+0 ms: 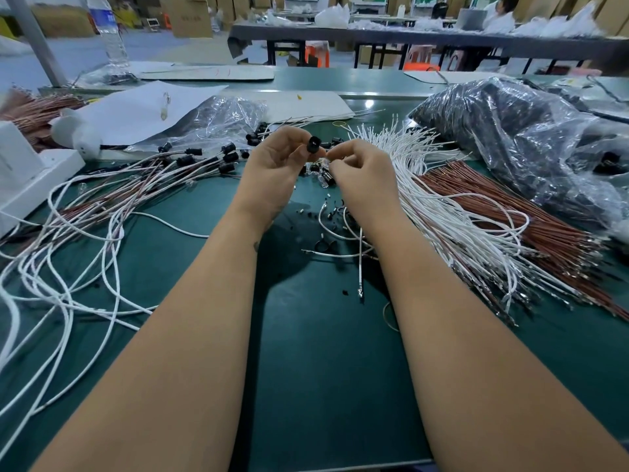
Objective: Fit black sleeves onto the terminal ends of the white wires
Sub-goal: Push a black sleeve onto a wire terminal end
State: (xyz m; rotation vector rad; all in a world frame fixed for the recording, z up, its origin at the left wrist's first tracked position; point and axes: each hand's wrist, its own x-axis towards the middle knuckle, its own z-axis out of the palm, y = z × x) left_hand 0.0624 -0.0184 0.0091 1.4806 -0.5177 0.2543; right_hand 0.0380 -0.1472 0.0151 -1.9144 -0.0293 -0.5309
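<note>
While glossy white wires point(439, 185) fan over green matting, left hand point(277, 161) pinches a round black sleeve point(313, 145) (matte, ribbed); right hand point(362, 172), fingers curled together, grip unclear

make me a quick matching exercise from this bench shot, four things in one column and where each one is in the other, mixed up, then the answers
Things
1. black sleeve
2. water bottle
3. brown wire bundle
4. finished wires with sleeves

Places
A. standing at the far left edge of the bench
B. lying right of the right hand, beside the white wires
C. pinched in the left hand
D. spread out left of the left hand

Pairs: 1-C, 2-A, 3-B, 4-D
</note>
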